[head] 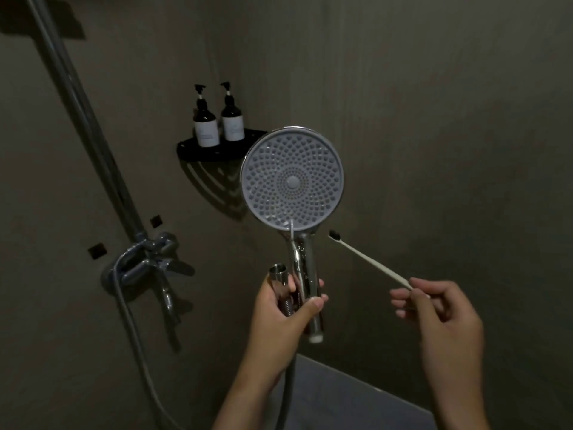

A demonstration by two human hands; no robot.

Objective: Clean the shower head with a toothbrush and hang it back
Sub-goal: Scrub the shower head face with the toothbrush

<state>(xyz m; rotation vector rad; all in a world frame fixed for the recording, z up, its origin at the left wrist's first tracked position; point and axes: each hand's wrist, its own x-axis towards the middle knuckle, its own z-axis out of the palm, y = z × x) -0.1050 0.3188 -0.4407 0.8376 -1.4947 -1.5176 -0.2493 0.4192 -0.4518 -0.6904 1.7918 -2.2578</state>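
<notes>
Left hand (288, 305) holds the round chrome shower head (292, 181) w/ grey rubber-nozzle face by its handle. Grip is closed, fingers & thumb wrapped round the handle's lower half. The head is upright, face toward the camera, at centre of view in front of the wall corner.

The same grip also clamps the chrome end nut of the grey metal hose (287, 395). The nut stands just left of the handle, open end up. The handle's bottom end shows bare w/ a white ring. The hose drops from the hand to the bottom edge.

Right hand (440, 311) pinches the slim white-handled toothbrush (372, 264) w/ dark bristles at its tail end, grip closed on it btwn thumb & fingertips. The brush slants up-left. Its bristle end sits just right of the shower head's neck, below the face rim, apart from it.

Behind: two dark pump bottles (205, 119) w/ white labels, side by side on a black corner shelf (198, 149). On the wall at left: chrome mixer tap (148, 262), w/ a chrome riser rail (77, 97) running up from it. Light is dim, walls grey.
</notes>
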